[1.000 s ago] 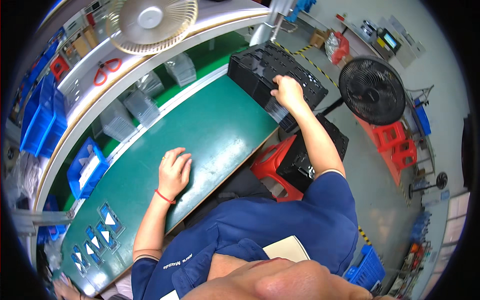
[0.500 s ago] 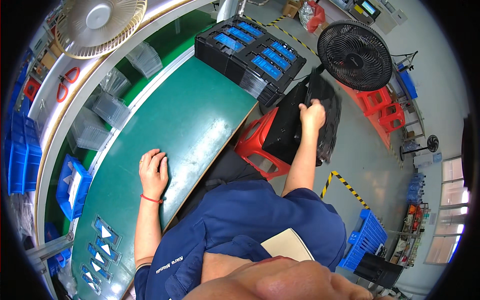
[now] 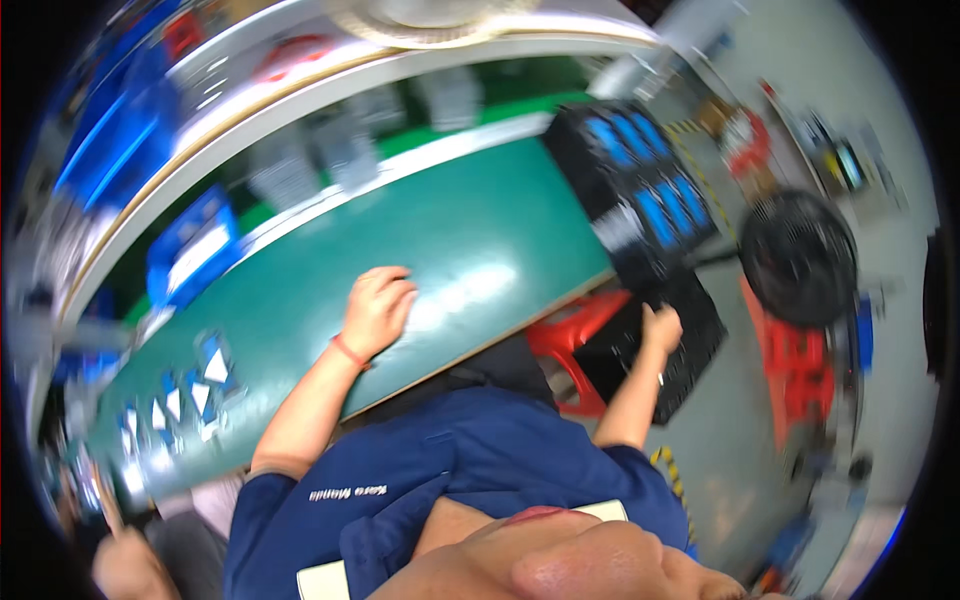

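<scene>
My left hand (image 3: 380, 312), with a red cord on its wrist, rests on the green tabletop (image 3: 470, 215); its fingers are loosely bent and hold nothing. To the right, my right hand (image 3: 662, 328) is closed at a black plastic tray (image 3: 690, 350), its fingertips smeared by motion. That tray lies over a red plastic stool (image 3: 580, 325) beside the table. Just beyond it, at the table's right end, stands a stack of black trays (image 3: 585, 160) with blue-faced rectangular pieces (image 3: 655, 218) in the top one.
Several small blue-and-white pieces (image 3: 175, 400) lie on the table's left part. A blue bin (image 3: 195, 250) and clear plastic trays (image 3: 345, 150) line the back under a shelf. A black fan (image 3: 797, 258) stands at right. Another person's hand (image 3: 125, 565) shows at lower left.
My view has swung, shifting the scene. The black tray at my right hand was tilted up and blurred; now it lies flatter on the stool. My left hand stays on the table.
</scene>
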Tool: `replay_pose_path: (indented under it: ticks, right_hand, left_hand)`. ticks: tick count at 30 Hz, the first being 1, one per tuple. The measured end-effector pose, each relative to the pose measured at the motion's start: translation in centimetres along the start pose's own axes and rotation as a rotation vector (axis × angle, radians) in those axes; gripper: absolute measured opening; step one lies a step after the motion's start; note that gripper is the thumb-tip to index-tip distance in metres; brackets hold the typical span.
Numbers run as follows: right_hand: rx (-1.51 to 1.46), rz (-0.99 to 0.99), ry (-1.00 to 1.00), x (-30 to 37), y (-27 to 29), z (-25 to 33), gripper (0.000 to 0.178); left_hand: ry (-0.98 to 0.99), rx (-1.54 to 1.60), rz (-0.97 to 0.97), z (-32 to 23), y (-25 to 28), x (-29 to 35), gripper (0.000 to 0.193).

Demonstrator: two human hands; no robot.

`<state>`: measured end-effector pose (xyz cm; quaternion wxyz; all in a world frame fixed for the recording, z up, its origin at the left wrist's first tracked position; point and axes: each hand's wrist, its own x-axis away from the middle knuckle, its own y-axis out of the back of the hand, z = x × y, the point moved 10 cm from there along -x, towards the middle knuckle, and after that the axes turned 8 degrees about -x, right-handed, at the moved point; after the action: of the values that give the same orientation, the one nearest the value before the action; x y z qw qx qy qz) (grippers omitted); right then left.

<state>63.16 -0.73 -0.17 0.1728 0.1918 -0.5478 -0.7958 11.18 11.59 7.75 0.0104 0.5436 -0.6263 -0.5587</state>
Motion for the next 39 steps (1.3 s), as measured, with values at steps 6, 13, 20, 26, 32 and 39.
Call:
replay_pose_path:
  ticks: [6, 13, 20, 26, 32, 39]
  right_hand:
    - [0.093, 0.331, 0.329, 5.3, 7.3, 10.2, 0.034]
    - [-0.653, 0.432, 1.426, 24.2, 7.4, 40.6, 0.04]
    - [-0.353, 0.314, 1.246, 27.6, -1.8, 54.1, 0.09]
    - [-0.232, 0.416, 1.14, 27.0, -4.8, 54.6, 0.078]
    - [-0.828, 0.515, 1.146, 23.7, -1.3, 51.4, 0.078]
    - [-1.101, 1.264, 1.04, 28.5, -3.0, 42.4, 0.069]
  left_hand:
    - [0.043, 0.048, 0.046, 0.7, -1.2, 0.5, 0.006]
    - [0.102, 0.043, 0.042, 1.6, -0.5, 0.7, 0.007]
    - [0.22, 0.129, -0.291, 0.6, 2.2, -0.6, 0.006]
    - [0.21, 0.104, -0.298, 1.6, 2.7, -0.6, 0.006]
    - [0.27, 0.159, -0.337, 2.8, 3.3, 0.0, 0.008]
    - [0.707, 1.045, -0.612, 7.7, 0.3, 1.9, 0.019]
